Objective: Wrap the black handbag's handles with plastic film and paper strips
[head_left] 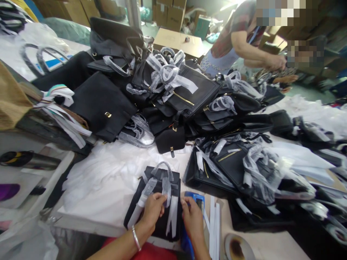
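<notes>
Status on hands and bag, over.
Left hand at wrapped strap of black backpack; right hand beside it, over blue item; piled black bags crowd beyond.

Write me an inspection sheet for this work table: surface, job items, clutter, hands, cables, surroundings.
Surface: pale table, largely covered; bare patches near the front.
Job items: black bag with plastic-wrapped straps, at the hands.
Clutter: many black bags heaped behind and to the right; white sheeting at left; white strips right of the bag.
Hands: left hand at the straps; right hand at the bag's right side; grip unclear on both.
Cables: nothing seen.
Surroundings: another person across the table; cardboard boxes behind.
</notes>
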The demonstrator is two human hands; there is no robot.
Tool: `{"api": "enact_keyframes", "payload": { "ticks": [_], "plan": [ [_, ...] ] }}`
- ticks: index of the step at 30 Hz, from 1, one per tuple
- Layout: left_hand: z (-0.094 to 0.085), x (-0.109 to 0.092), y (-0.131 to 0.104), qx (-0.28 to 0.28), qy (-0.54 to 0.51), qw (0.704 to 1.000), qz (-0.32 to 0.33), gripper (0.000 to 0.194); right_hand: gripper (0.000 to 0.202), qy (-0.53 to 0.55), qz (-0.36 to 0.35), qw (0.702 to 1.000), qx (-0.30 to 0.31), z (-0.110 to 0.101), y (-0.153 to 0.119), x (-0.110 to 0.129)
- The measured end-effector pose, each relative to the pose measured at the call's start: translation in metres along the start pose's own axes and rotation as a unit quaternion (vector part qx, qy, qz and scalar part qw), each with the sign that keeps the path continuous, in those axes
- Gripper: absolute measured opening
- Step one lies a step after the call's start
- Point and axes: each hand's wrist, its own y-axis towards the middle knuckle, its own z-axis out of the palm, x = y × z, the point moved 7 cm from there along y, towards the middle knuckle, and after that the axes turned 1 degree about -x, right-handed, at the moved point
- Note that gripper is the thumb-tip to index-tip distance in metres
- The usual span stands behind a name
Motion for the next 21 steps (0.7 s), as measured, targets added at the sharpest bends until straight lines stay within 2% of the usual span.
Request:
{"api": "enact_keyframes", "payload": {
  "ticks": [2, 7, 12, 16, 21],
  "plan": [
    [0.002, 0.001, -0.001, -0.001, -0.004, 1.0, 0.001, 0.034, 0.025, -0.072, -0.006, 0.997, -0.031, 0.0, -0.009, -0.004],
    [0.003, 0.003, 0.0, -0.002, -0.005, 1.0, 0.014, 0.034, 0.039, -0.185, 0.003, 0.981, -0.051, 0.023, -0.025, -0.02],
    [-0.001, 0.01, -0.001, -0.005, 0.009, 1.0, 0.013, 0.033, 0.036, -0.202, -0.037, 0.976, -0.066, 0.024, -0.037, -0.017],
    [-0.004, 0.015, -0.001, -0.004, 0.019, 1.0, 0.01, 0.032, 0.026, -0.201, -0.011, 0.979, -0.04, 0.024, -0.052, -0.02],
    [-0.002, 0.023, -0.004, 0.021, 0.015, 0.999, -0.023, 0.033, 0.021, -0.178, 0.001, 0.984, -0.012, 0.037, -0.063, -0.03]
  ]
}}
